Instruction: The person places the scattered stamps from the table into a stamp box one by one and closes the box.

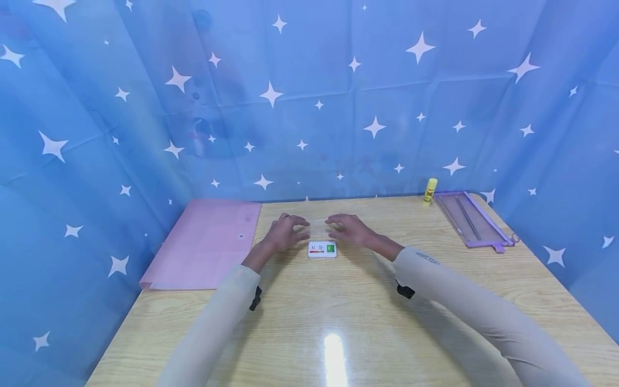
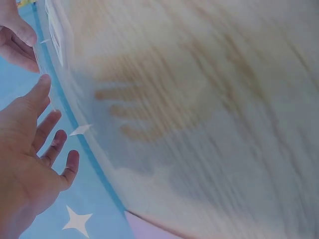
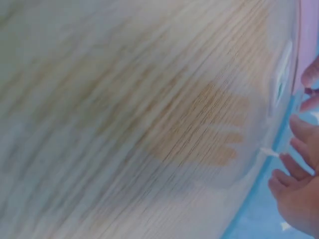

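Note:
Over the far middle of the table, a clear, flat rectangular plastic piece [image 1: 318,228] spans the gap between both hands. My left hand [image 1: 285,231] pinches its left end between thumb and fingers; the right hand [image 1: 352,230] does the same at the opposite end. Just in front of it lies a small white rectangular case [image 1: 322,249] with red and green print. In the left wrist view the left hand [image 2: 25,154] shows its fingers spread, the plastic's thin edge [image 2: 42,59] by the thumb. The right hand [image 3: 301,189] sits at the right wrist view's edge.
On the left of the wooden table [image 1: 300,322] lies a pink folder [image 1: 203,242]. A yellow glue stick [image 1: 430,192] stands at the back right, beside a purple-edged mesh pouch [image 1: 476,220] with thin sticks in it. Behind hangs a blue star-patterned curtain [image 1: 319,145].

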A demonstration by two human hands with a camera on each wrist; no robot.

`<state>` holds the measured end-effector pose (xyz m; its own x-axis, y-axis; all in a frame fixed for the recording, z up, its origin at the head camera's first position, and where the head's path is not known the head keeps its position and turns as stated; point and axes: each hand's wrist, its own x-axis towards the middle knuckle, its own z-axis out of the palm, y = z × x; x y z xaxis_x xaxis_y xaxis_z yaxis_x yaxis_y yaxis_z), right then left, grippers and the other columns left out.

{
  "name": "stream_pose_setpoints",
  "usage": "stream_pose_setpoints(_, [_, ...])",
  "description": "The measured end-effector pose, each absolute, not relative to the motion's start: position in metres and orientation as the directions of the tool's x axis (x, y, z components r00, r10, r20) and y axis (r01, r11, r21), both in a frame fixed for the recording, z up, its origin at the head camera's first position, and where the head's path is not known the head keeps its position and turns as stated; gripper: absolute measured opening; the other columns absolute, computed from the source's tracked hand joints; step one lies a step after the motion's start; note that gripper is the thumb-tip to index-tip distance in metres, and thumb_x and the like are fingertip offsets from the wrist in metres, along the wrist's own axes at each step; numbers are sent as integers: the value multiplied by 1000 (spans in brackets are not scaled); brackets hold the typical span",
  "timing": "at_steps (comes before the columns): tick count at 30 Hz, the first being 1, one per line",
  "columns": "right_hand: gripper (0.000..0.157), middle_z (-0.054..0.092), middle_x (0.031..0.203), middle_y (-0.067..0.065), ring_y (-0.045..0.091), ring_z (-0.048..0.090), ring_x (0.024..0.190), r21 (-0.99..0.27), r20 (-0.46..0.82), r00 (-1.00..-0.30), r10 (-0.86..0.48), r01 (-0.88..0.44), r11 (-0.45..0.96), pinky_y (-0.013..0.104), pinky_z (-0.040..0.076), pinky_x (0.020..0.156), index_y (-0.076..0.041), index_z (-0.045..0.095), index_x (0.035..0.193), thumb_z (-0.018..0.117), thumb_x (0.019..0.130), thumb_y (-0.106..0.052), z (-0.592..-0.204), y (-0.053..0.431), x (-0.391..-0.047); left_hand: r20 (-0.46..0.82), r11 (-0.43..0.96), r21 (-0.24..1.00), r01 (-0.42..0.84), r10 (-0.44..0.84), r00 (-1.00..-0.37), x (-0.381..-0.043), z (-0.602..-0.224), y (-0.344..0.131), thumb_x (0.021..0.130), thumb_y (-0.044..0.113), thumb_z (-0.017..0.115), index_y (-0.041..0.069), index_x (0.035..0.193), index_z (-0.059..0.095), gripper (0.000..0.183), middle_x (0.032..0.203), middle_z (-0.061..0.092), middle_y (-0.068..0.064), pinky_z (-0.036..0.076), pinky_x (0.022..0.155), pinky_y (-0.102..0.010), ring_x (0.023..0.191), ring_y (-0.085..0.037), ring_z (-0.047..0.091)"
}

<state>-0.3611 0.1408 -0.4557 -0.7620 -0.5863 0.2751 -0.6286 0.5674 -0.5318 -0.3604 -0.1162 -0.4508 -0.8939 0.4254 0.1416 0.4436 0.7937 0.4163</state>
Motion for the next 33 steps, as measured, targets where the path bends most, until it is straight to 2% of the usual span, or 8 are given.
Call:
stream_pose_setpoints(11, [37,60,138,31,48,54,132,-560,264,-767,-585,-616,554,59,42,110,10,64,131,71,98,-4,-455,145,-343,153,762,399,510,493,-857,-350,-447,-119,95,33,77,16,128,74,37,136,68,-3,43,102,-52,123,-25,54])
stream_pose_setpoints(22, [36,62,136,29,46,58,127,-531,279,-754,-595,-637,558,60,45,107,8,66,130,71,98,-7,-460,150,-327,132,756,387,528,522,-843,-337,-447,-118,94,34,79,16,128,75,38,135,68,-3,42,103,-53,121,-24,54])
stream_pose_setpoints(33, [40,63,135,27,43,60,124,-521,255,-756,-602,-633,573,56,49,103,8,66,129,76,94,-8,-463,148,-315,117,737,403,542,546,-829,-332,-452,-121,93,34,80,16,127,75,39,132,70,-2,44,101,-52,115,-22,55])
